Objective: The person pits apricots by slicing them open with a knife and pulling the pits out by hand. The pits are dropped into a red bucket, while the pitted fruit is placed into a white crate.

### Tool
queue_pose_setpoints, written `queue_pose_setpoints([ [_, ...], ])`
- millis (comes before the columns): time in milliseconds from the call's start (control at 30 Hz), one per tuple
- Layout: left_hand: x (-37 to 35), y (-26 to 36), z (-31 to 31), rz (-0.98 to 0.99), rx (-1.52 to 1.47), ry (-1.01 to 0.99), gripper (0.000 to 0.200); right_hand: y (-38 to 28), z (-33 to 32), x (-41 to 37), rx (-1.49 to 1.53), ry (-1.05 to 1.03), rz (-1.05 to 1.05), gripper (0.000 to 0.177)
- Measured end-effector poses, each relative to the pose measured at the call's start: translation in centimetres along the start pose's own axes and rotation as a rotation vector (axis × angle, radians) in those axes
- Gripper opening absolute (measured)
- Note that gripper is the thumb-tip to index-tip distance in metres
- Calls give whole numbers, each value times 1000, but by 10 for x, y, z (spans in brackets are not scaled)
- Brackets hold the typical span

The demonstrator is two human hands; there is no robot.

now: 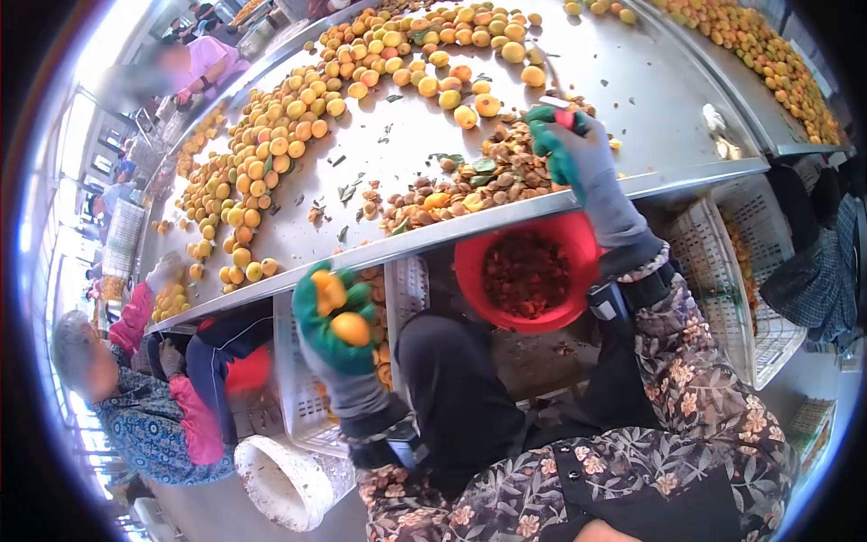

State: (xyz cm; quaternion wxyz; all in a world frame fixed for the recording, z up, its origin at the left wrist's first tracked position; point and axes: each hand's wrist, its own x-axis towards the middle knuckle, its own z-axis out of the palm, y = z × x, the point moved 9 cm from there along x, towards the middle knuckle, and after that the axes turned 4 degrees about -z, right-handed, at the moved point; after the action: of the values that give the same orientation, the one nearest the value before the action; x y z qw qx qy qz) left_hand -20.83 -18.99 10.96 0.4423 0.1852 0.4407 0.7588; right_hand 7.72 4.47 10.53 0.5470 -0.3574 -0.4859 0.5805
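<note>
My left hand (pixel 332 316), in a green-coated grey glove, is closed around two pieces of yellow-orange fruit that look like apricots. One is an opened piece (pixel 329 291); the other looks rounded and whole (pixel 350 330). This hand is above a white crate (pixel 305 397) holding opened fruit. My right hand (pixel 567 149), gloved alike, is over the table's front edge with its fingers curled around a small red-handled tool (pixel 564 118); the tool's working end is hard to make out. Beside it lies a heap of brown pits and fruit scraps (pixel 506 172).
Many whole apricots (pixel 280 126) are spread over the metal table (pixel 632 81). Below its raised edge stands a red tub (pixel 465 262) with dark scraps inside. A white bucket (pixel 312 510) is at lower left. A person in pink sleeves (pixel 194 420) sits at left; white crates (pixel 768 334) stand right.
</note>
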Motion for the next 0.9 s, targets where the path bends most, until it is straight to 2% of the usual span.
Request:
queue_pose_setpoints([
  [33, 8, 1, -39, -51, 18, -57, 32, 1, -4, 0, 36, 41, 32, 16],
  [67, 9, 13, -74, 86, 462, 54, 30, 4, -6, 0, 60, -13, 112, 18],
  [100, 9, 27, -77, 222, 908, 154, 29, 3, -10, -1, 72, 0, 121, 18],
  [133, 18, 26, -78, 217, 920, 142, 29, 0, -11, 0, 82, -20, 121, 19],
  [233, 25, 44, 10, 638, 1220, -40, 29, -5, -12, 19, 53, -52, 105, 21],
  [300, 24, 39, 67, 929, 1394, -163, 30, -6, 3, 40, -67, -159, -39, 21],
  [333, 45, 31, 73, 733, 1073, -175, 37, -9, 20, 37, -239, -250, 99, 21],
  [400, 87, -10, 81, 346, 407, -186, 51, -3, 50, 59, -580, -316, -124, 32],
  [433, 90, -24, 99, 329, 277, -248, 45, 0, 61, 71, -790, -323, -220, 37],
  [467, 100, -40, 106, 224, 208, -190, 38, 3, 71, 82, -806, -319, -224, 37],
  [500, 107, -56, 108, 115, 139, -132, 32, 8, 81, 90, -1029, -337, -255, 35],
  [533, 110, -66, 105, 122, 156, -96, 32, 12, 92, 98, -1254, -356, -286, 32],
  [567, 113, -74, 100, 129, 172, -59, 32, 14, 101, 107, -1273, -359, -291, 32],
  [633, 113, -76, 97, 145, 185, -7, 30, 45, 115, 115, -1509, -562, -135, 37],
  [667, 113, -73, 100, 176, 192, -14, 32, 64, 118, 122, -1573, -617, -124, 39],
  [767, 119, -65, 102, 195, 203, -72, 36, 67, 117, 127, -1469, -583, -95, 40],
  [800, 118, -63, 105, 216, 298, -87, 42, 62, 118, 120, -1187, -594, -12, 36],
  [833, 117, -59, 109, 235, 393, -100, 48, 47, 120, 108, -1204, -599, -14, 36],
  [867, 115, -52, 110, 232, 381, -96, 48, 39, 121, 87, -902, -603, 193, 34],
  [900, 105, -33, 129, 427, 670, -192, 55, 35, 122, 65, -588, -588, 391, 32],
])
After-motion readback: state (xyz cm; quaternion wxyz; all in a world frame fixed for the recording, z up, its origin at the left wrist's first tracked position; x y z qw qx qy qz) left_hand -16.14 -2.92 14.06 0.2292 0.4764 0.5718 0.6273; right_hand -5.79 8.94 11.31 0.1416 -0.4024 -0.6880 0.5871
